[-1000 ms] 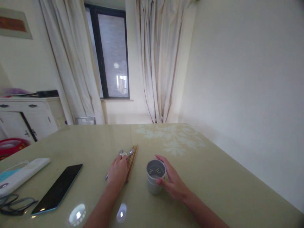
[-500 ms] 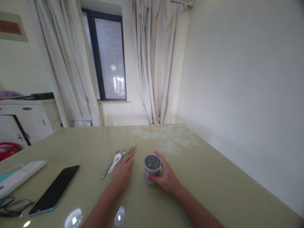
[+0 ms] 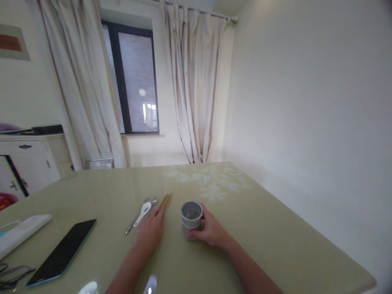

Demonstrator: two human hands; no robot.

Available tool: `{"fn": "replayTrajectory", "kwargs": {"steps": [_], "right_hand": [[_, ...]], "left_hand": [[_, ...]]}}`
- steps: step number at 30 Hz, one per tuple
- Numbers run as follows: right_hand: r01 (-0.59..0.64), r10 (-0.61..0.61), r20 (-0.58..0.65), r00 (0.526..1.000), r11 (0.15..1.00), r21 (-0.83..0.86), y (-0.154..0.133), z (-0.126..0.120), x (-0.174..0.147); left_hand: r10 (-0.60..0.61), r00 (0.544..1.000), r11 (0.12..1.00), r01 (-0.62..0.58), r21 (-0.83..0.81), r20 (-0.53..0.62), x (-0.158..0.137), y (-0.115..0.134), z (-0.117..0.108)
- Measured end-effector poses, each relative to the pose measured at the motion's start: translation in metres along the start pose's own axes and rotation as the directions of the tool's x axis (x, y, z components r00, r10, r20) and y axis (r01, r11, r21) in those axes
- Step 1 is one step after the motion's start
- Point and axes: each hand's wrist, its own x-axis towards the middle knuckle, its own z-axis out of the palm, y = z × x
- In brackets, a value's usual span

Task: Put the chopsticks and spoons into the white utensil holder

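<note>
My right hand [image 3: 211, 229] is wrapped round the right side of a grey cutlery holder [image 3: 190, 223]. The holder stands upright on the table, with small holes showing in its inner base. Palm down, my left hand [image 3: 150, 228] lies over the near part of several wooden chopsticks [image 3: 166, 200], its fingers stretched along them; their far ends stick out past the fingertips. Just left of that hand lie a white ceramic spoon [image 3: 143, 213] and metal cutlery [image 3: 132, 224] with long handles. A rounded metal spoon end [image 3: 154, 200] shows beyond the white spoon.
On the left of the glossy table [image 3: 269, 241] lie a black-screened tablet or phone [image 3: 64, 251], a long white object [image 3: 24, 232] and dark-framed glasses [image 3: 15, 275]. A wall [image 3: 306, 122] runs along the right side. Curtains [image 3: 192, 81] hang behind the table.
The view has shifted, so everything appears slightly further left and lower. My right-hand fingers have moved down from the holder's rim to its side. The left hand stays over the chopsticks.
</note>
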Motion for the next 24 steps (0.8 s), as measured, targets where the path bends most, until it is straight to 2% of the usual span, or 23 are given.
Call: {"fn": "replayTrajectory", "kwargs": {"steps": [3,6,10,16,24], "right_hand": [[0.004,-0.004,0.003,1.0,1.0,0.005,0.004,0.002,0.0],[-0.002,0.002,0.016,1.0,1.0,-0.002,0.007,0.004,0.0],[-0.009,0.009,-0.009,1.0,1.0,-0.006,0.008,0.011,0.004],[-0.059,0.019,-0.14,0.99,0.956,-0.288,0.004,0.021,0.007],[-0.086,0.045,-0.153,0.987,0.958,-0.273,0.013,0.04,0.03]], "left_hand": [[0.013,0.998,0.999,-0.012,0.031,-0.055,0.001,-0.007,0.003],[-0.024,0.994,0.995,0.033,0.092,-0.104,0.002,-0.012,0.005],[-0.111,0.992,0.984,0.118,0.134,-0.064,0.003,-0.016,0.008],[0.014,0.996,1.0,-0.012,0.028,-0.087,0.003,-0.017,0.013],[0.061,0.983,0.998,-0.058,0.023,-0.173,0.003,-0.009,0.013]]}}
